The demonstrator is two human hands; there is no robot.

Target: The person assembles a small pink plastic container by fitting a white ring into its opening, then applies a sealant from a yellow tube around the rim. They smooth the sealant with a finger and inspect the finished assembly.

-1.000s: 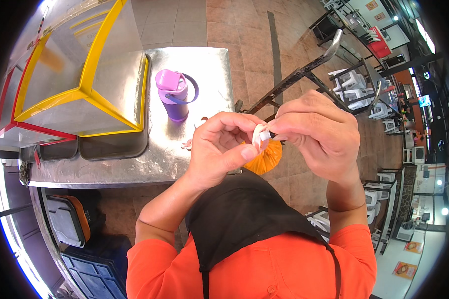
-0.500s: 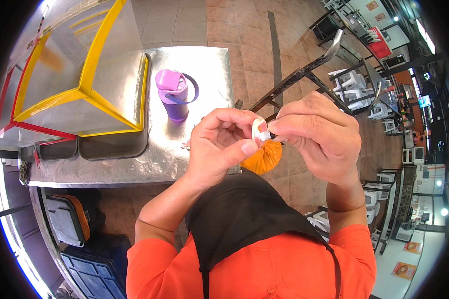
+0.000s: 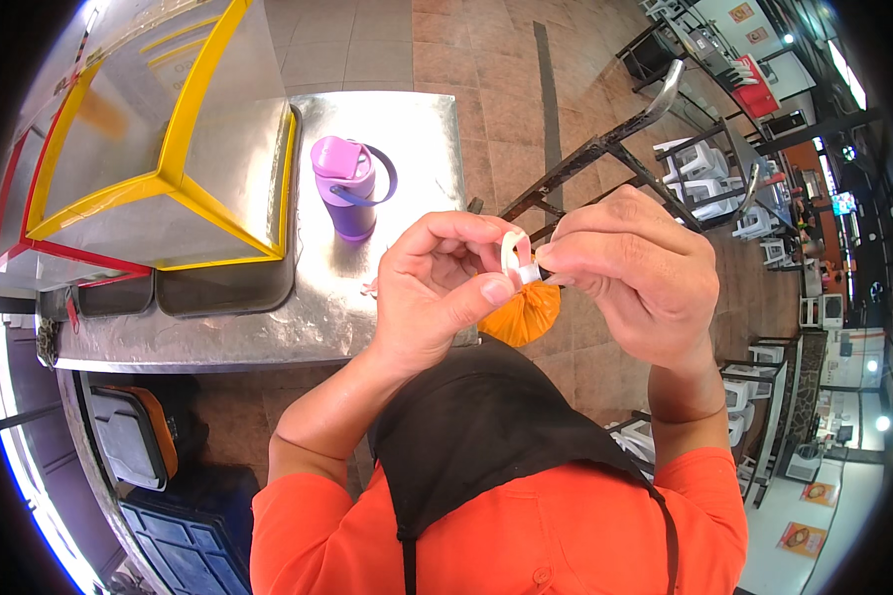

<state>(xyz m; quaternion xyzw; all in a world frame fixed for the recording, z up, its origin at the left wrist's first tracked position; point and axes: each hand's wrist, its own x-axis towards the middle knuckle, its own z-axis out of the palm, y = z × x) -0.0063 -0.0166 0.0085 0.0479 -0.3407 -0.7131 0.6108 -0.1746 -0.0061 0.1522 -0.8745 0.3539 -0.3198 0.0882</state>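
My left hand (image 3: 422, 293) is closed, its forefinger and thumb pinching a small pale ring-shaped band (image 3: 509, 256). A little white square piece (image 3: 529, 272) sits at the band's right side. My right hand (image 3: 645, 273) pinches that white piece between thumb and fingertips, and something dark shows beside it there. Too small to make out is what exactly the band is. Both hands are raised in front of my black apron (image 3: 476, 426), close together beyond the table's right edge. Behind the fingers an orange plastic bag (image 3: 531, 315) shows in part.
A steel table (image 3: 407, 139) on the left bears a purple bottle (image 3: 347, 188) with a strap and a yellow-framed clear case (image 3: 174, 178) on dark trays. A dark metal rail (image 3: 605, 147) stands to the right. Below the table are a lidded bin (image 3: 129, 436) and a blue crate (image 3: 184, 535).
My hands stay almost in place. The band and white piece have turned slightly between my fingers, and the white piece looks a touch lower.
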